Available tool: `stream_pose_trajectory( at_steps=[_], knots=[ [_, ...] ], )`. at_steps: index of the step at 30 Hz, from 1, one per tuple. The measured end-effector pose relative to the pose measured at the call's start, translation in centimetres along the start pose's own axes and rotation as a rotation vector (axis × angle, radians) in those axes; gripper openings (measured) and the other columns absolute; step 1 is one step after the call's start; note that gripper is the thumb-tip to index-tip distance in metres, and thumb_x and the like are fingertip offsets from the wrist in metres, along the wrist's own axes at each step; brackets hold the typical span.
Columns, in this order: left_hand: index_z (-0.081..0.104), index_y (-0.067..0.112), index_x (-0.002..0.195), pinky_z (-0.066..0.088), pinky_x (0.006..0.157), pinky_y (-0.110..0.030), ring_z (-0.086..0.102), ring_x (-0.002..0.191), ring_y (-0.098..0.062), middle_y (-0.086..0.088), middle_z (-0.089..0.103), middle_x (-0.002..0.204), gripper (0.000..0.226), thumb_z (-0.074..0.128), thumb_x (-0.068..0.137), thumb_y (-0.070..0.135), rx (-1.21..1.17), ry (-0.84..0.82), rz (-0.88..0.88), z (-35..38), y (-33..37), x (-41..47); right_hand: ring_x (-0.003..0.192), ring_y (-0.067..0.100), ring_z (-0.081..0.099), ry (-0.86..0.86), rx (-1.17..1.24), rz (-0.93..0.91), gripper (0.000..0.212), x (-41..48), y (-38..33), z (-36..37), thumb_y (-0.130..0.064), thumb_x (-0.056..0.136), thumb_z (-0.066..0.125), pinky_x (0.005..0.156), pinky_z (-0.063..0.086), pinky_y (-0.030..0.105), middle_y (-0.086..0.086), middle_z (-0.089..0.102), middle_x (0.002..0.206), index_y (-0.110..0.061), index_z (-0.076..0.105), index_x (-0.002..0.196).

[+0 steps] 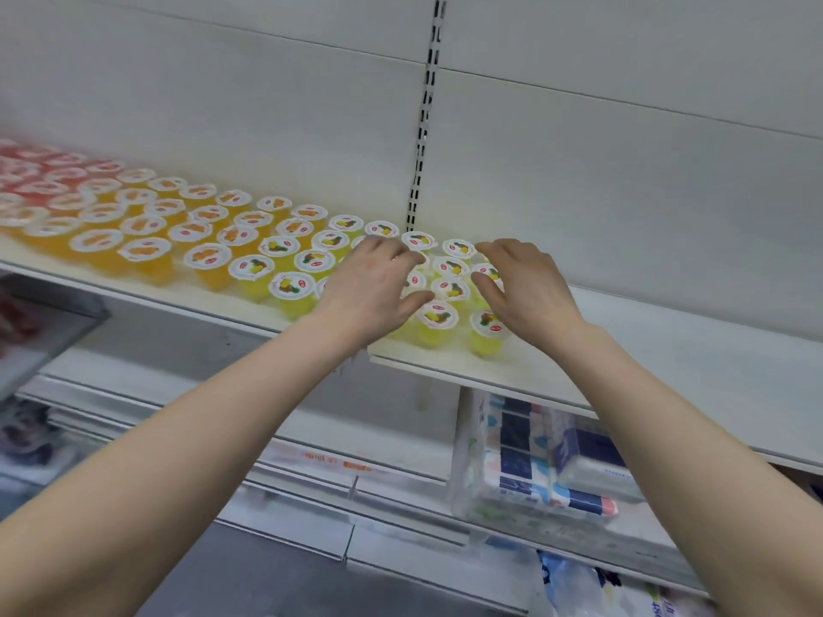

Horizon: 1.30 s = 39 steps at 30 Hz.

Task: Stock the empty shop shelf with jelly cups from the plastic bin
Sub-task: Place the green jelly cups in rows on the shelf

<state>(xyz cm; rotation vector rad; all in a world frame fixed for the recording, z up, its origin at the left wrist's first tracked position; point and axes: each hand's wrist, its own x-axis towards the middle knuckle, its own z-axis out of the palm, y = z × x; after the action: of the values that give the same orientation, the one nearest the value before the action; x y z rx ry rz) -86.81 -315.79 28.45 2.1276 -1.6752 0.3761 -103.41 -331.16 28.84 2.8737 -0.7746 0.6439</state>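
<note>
Left hand [372, 282], right hand [527, 291]: fingers spread, gripping nothing, flanking yellow jelly cups [450, 289] at row end on shelf [668, 345]. Cups upright, directly between both palms, equally near. Bare shelf lies rightward.

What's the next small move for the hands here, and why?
Probably nudge both hands inward to close up the yellow jelly cups between them: left hand and right hand flank that uneven cluster, fingers spread, gripping nothing visible. The shelf is bare to their right.
</note>
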Motion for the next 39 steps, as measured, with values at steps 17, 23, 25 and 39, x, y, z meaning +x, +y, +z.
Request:
stream_pose_trajectory(
  at_steps=[17, 23, 25, 39],
  knots=[
    [0.06, 0.011, 0.124, 0.042, 0.097, -0.042, 0.053, 0.109, -0.034, -0.011, 0.061, 0.114, 0.047, 0.066, 0.087, 0.038, 0.204, 0.194, -0.279, -11.4, -22.0, -17.6, 0.109, 0.035, 0.059, 0.078, 0.115, -0.436, 0.048, 8.4, -27.8, 3.8, -0.043, 0.094, 0.042, 0.088, 0.047, 0.046, 0.011, 0.064, 0.119, -0.011, 0.061, 0.126],
    [0.06, 0.01, 0.126, 0.04, 0.098, -0.038, 0.052, 0.112, -0.032, -0.01, 0.061, 0.117, 0.048, 0.063, 0.088, 0.04, 0.268, 0.169, -0.422, -16.8, -32.3, -27.8, 0.109, 0.037, 0.058, 0.047, 0.198, -0.579, 0.051, 10.3, -43.4, 7.4, -0.043, 0.094, 0.041, 0.089, 0.047, 0.049, 0.013, 0.062, 0.12, -0.01, 0.059, 0.128],
    [0.06, 0.009, 0.125, 0.04, 0.098, -0.039, 0.052, 0.111, -0.033, -0.011, 0.061, 0.116, 0.048, 0.065, 0.087, 0.037, 0.287, 0.16, -0.464, -18.5, -35.8, -31.4, 0.108, 0.036, 0.057, 0.053, 0.224, -0.63, 0.05, 10.6, -48.7, 8.6, -0.041, 0.094, 0.043, 0.088, 0.047, 0.049, 0.013, 0.062, 0.12, -0.009, 0.058, 0.128],
    [0.061, 0.012, 0.124, 0.039, 0.097, -0.04, 0.054, 0.109, -0.034, -0.01, 0.062, 0.115, 0.041, 0.067, 0.087, 0.03, 0.33, 0.129, -0.868, -24.1, -51.9, -52.4, 0.108, 0.034, 0.059, -0.072, 0.415, -0.928, 0.048, 12.4, -77.3, 17.3, -0.039, 0.092, 0.045, 0.084, 0.047, 0.044, 0.011, 0.063, 0.12, -0.009, 0.059, 0.127]
  ],
)
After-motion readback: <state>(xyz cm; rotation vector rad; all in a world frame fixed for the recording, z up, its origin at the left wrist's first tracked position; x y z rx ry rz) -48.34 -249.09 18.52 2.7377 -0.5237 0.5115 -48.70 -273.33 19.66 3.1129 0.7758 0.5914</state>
